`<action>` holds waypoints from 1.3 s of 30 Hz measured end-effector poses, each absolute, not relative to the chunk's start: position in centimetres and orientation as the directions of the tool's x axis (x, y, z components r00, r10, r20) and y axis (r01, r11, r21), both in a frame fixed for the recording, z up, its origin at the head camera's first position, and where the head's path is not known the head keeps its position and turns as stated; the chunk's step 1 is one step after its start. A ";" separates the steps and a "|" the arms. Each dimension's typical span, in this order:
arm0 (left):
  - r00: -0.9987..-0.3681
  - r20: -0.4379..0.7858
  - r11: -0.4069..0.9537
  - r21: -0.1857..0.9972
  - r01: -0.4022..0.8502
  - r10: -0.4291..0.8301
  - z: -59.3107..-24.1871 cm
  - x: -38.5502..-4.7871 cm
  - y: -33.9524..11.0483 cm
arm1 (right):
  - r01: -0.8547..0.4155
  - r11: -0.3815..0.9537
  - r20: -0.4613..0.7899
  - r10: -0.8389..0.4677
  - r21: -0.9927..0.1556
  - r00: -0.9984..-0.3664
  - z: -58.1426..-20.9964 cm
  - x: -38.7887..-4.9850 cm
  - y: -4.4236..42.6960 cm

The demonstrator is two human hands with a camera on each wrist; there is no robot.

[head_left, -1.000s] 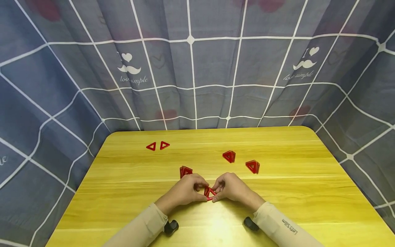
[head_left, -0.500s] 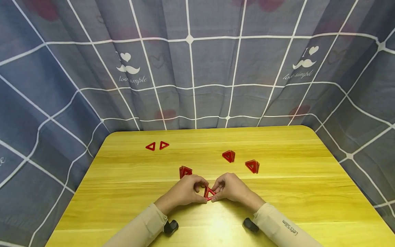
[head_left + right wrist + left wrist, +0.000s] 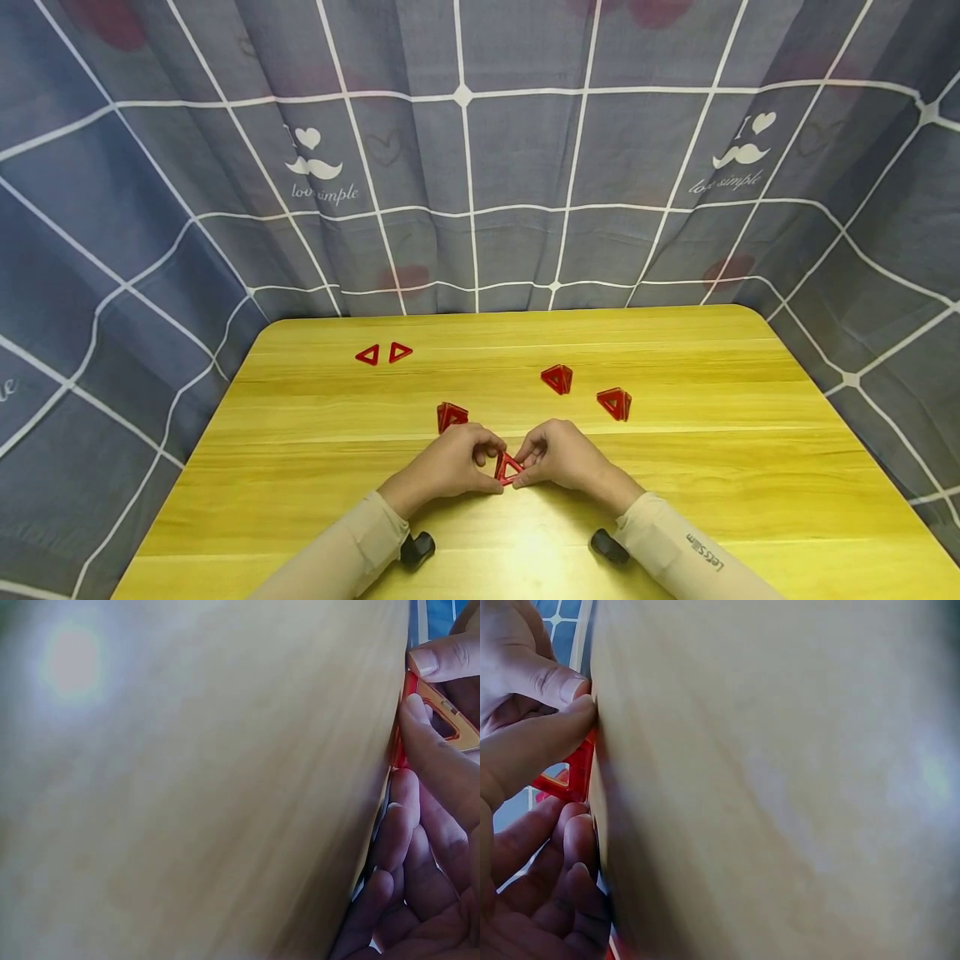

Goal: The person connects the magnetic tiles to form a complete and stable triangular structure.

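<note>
Near the front middle of the table, red translucent triangle tiles with open centres (image 3: 510,469) stand joined, leaning together, between both hands. My left hand (image 3: 448,462) pinches their left side with thumb and fingers. On the right side, my right hand (image 3: 564,460) grips them the same way. The left wrist view shows an upright red tile edge (image 3: 577,772) beside the thumb. In the right wrist view, a tilted tile (image 3: 450,720) is partly covered by the thumb. Fingers hide much of the tiles' lower edges, so how they join cannot be seen.
Behind the left hand stands a red tile pyramid (image 3: 451,417), partly hidden. Two more pyramids, the nearer (image 3: 615,404) and the farther (image 3: 557,379), stand at the right. Flat triangle tiles (image 3: 367,355) lie at the back left. A checked curtain (image 3: 510,250) borders the wooden table (image 3: 315,467).
The right fingertips have shifted slightly left, bringing the right-hand tile closer against the other tiles. The left hand and the other tiles have stayed put.
</note>
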State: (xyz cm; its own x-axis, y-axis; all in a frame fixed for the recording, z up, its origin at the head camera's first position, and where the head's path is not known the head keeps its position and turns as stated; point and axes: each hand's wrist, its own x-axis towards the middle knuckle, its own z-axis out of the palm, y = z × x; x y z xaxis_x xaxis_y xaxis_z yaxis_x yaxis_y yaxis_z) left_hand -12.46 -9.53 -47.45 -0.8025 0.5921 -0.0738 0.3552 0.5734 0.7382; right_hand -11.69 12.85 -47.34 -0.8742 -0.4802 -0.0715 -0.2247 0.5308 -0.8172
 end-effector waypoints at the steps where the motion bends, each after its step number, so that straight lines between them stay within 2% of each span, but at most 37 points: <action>1: -0.803 -0.074 0.576 0.735 0.356 0.591 -47.4 -12.5 -9.5 | -0.224 0.532 -0.072 -0.479 -0.817 -0.875 -47.3 -11.7 12.8; 21: -0.800 -0.091 0.559 0.762 0.327 0.593 -47.5 -12.5 -9.7 | -0.205 0.530 -0.091 -0.479 -0.823 -0.873 -47.5 -11.9 12.9; 27: -0.803 -0.053 0.496 0.810 0.314 0.594 -46.2 -12.6 -10.8 | -0.191 0.535 -0.103 -0.471 -0.823 -0.876 -47.5 -11.9 12.9; 33: -0.843 0.031 0.402 0.869 0.288 0.537 -43.9 -13.9 -13.4 | -0.184 0.530 -0.105 -0.469 -0.828 -0.877 -47.3 -11.8 12.9; 39: -0.917 0.081 0.414 0.874 0.254 0.392 -43.1 -16.2 -16.8 | -0.186 0.533 -0.106 -0.470 -0.825 -0.877 -47.2 -11.8 12.9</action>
